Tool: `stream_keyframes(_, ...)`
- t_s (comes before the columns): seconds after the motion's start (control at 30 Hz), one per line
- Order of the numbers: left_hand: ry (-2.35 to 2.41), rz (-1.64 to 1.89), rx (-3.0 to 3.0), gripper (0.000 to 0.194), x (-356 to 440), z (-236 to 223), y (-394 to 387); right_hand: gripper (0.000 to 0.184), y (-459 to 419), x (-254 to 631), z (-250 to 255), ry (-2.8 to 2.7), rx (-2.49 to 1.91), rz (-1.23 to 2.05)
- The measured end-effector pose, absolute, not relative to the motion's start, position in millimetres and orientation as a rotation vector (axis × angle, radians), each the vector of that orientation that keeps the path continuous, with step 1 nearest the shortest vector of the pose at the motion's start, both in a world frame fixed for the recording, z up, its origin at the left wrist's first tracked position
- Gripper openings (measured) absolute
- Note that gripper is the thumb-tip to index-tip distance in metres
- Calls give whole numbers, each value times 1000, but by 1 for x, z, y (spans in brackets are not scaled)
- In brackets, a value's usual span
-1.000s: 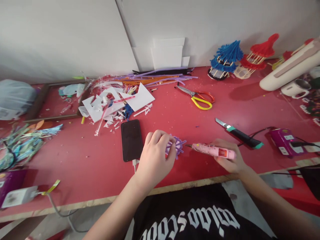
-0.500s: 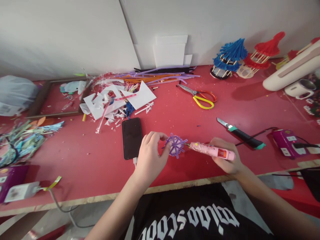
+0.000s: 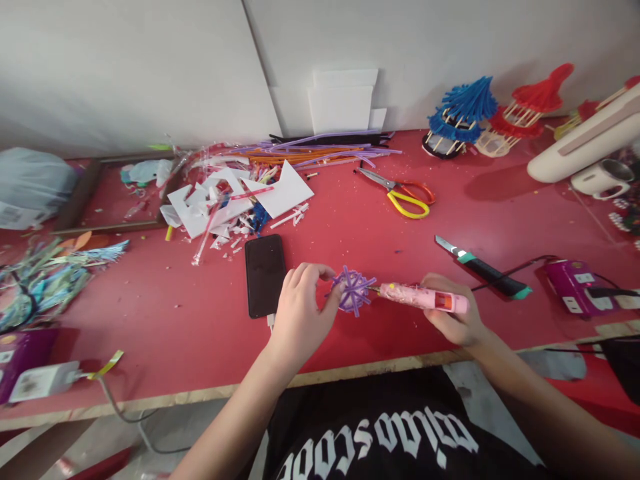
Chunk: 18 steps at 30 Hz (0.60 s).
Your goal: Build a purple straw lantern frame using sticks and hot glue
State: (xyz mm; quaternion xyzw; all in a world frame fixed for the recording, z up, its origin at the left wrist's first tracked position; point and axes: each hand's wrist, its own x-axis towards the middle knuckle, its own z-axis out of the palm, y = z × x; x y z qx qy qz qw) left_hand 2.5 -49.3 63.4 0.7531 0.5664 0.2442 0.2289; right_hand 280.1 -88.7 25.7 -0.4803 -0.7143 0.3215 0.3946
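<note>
My left hand (image 3: 301, 312) pinches a small purple star-shaped piece made of straws (image 3: 353, 291), holding it just above the red table (image 3: 165, 320). My right hand (image 3: 453, 319) grips a pink glue gun (image 3: 425, 298), its tip touching the right side of the purple piece. A black phone (image 3: 265, 274) lies flat just left of my left hand, with a white cable plugged into its near end.
Yellow and red scissors (image 3: 403, 195) and a black utility knife (image 3: 483, 267) lie beyond my right hand. White paper scraps (image 3: 235, 200) and coloured straws (image 3: 310, 155) are piled at the back. Blue and red straw lanterns (image 3: 457, 113) stand far right; a purple power strip (image 3: 573, 287) sits near the right edge.
My left hand turned the purple piece up from under its fingers so that it shows face-on, and the glue gun's tip came against it. The view shifted slightly.
</note>
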Motion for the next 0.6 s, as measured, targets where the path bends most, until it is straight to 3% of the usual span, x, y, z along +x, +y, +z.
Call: stream_keyframes(0.6, 1570, 686, 2046, 24, 0, 62, -50, 12, -90, 280, 26, -1880, -1271, 717)
